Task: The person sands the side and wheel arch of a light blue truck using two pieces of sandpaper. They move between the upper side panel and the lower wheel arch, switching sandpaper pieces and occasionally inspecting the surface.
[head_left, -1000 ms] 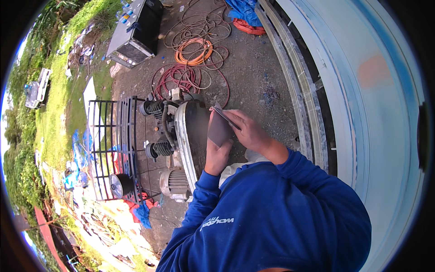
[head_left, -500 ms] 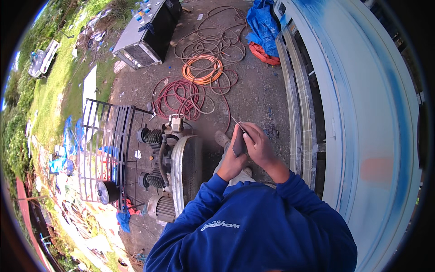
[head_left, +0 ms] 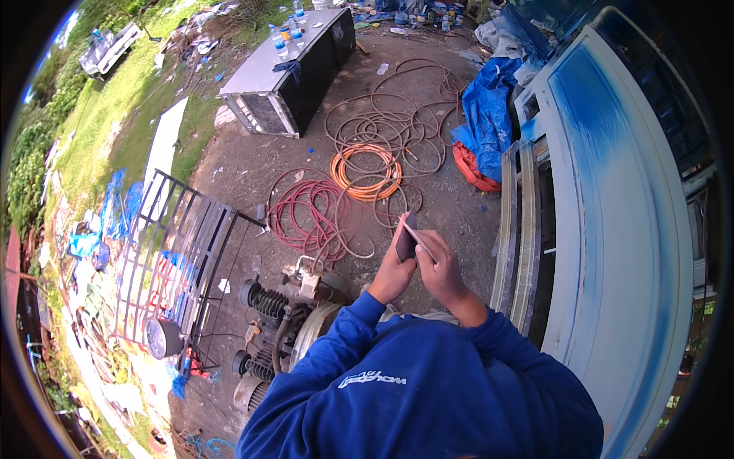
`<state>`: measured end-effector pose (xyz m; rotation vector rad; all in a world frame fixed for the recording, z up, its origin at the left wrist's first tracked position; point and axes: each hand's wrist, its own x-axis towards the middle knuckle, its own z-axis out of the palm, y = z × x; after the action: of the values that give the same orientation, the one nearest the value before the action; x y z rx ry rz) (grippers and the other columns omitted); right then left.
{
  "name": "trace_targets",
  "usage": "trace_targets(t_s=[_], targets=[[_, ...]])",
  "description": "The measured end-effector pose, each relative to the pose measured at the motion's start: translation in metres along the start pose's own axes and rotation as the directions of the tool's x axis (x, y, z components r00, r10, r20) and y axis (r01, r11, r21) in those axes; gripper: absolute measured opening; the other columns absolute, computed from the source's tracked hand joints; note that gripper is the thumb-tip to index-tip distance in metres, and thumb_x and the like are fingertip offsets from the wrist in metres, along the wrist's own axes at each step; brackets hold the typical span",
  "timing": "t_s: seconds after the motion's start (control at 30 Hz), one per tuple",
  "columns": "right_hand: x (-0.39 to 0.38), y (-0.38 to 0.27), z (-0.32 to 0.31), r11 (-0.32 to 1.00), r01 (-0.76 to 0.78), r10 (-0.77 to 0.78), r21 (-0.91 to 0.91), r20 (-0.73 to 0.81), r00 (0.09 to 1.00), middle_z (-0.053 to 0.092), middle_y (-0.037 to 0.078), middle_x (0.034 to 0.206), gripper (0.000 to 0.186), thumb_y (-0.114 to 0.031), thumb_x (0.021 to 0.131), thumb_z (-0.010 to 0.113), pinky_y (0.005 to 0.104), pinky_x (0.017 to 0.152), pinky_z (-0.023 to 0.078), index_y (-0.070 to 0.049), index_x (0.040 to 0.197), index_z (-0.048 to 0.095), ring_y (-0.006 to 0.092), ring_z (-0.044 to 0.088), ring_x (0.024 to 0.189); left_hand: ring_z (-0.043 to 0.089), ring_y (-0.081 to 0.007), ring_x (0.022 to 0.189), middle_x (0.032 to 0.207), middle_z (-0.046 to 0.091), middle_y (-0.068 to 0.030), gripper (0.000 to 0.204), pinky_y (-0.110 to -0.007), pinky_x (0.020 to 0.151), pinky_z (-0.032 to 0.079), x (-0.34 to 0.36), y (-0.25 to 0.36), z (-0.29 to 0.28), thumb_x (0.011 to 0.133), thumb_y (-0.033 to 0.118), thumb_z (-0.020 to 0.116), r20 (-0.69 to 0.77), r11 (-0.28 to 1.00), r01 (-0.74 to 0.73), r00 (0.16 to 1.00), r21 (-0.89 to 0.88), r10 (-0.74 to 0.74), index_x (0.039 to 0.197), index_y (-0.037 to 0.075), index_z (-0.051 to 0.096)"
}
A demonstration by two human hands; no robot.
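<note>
In front of my chest I hold a small folded sheet of what looks like sandpaper point(head_left: 407, 243), dark grey on one face with a paler pinkish edge. My left hand point(head_left: 391, 277) is closed on its left side, the thumb lying near its lower end. My right hand point(head_left: 442, 277) pinches its right edge, with the fingers curled. The hands are close together, and both arms are in blue sleeves. Hidden between the fingers is part of the sheet.
An air compressor point(head_left: 279, 306) stands at lower left, beside a black metal rack point(head_left: 180, 264). Red hose point(head_left: 306, 218) and orange hose point(head_left: 365, 172) lie coiled ahead. At right is a long white and blue panel point(head_left: 612, 229); a dark cabinet point(head_left: 306, 84) lies farther off.
The view has tilted up and forward, so the hoses, cabinet and compressor sit lower in it. The sheet has turned between my hands, showing more of its pale edge. Both hands still hold it.
</note>
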<state>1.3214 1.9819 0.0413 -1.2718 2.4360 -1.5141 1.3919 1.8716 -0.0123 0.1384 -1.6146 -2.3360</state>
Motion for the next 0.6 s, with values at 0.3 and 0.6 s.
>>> trace_targets(t_s=[0.3,0.6], targets=[[0.112,0.068,0.023,0.990,-0.073,0.059,0.124,0.113,0.992,0.067,0.020,0.110,0.029,-0.004,0.096,0.058,0.0440,0.091,0.053,0.002,0.123,0.067,0.0396,0.066,0.106,0.019,-0.0241,0.157,0.168,0.023,-0.0147,0.101,-0.034,0.126,0.017,0.069,0.019,-0.023,0.071,-0.018,0.040,-0.089,0.995,0.098,0.991,0.004,-0.098,0.165,0.002,0.009],[0.224,0.150,0.039,0.968,0.045,-0.095,0.246,0.195,0.976,0.067,0.023,0.111,0.029,-0.003,0.095,0.059,0.0444,0.092,0.054,0.004,0.121,0.066,0.0399,0.066,0.106,0.026,-0.0230,0.154,0.166,0.027,-0.0148,0.088,-0.036,0.125,0.022,0.187,-0.009,-0.054,0.086,-0.011,0.053,-0.257,0.997,0.055,0.966,0.054,-0.039,0.163,-0.001,0.012]])
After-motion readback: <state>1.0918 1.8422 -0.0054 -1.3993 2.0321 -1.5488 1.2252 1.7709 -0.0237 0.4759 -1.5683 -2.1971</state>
